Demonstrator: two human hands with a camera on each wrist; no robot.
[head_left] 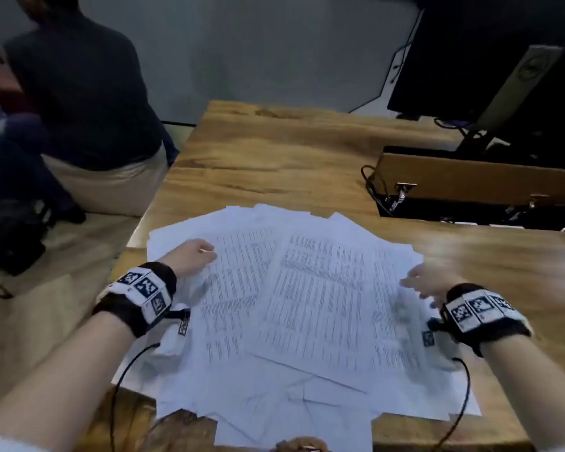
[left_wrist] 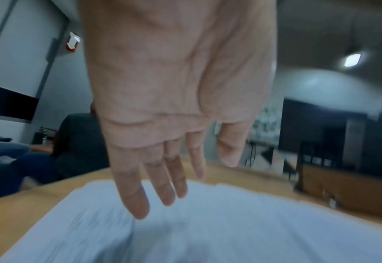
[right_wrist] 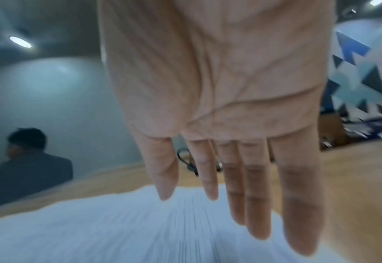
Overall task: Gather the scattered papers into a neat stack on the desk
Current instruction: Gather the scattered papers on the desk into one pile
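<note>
Several printed white papers (head_left: 294, 308) lie fanned and overlapping on the wooden desk (head_left: 274, 158), some skewed over the near edge. My left hand (head_left: 193, 256) hovers over the pile's left side, fingers (left_wrist: 138, 195) straight and holding nothing, above the papers (left_wrist: 208, 231). My right hand (head_left: 428, 282) is at the pile's right edge, fingers (right_wrist: 298, 222) straight and spread over the papers (right_wrist: 118, 231). Both wrist views are blurred by motion.
A brown box (head_left: 477, 184) with cables and a monitor (head_left: 490, 60) stand at the back right of the desk. A seated person (head_left: 79, 93) is off the desk's left side. The far half of the desk shows bare wood.
</note>
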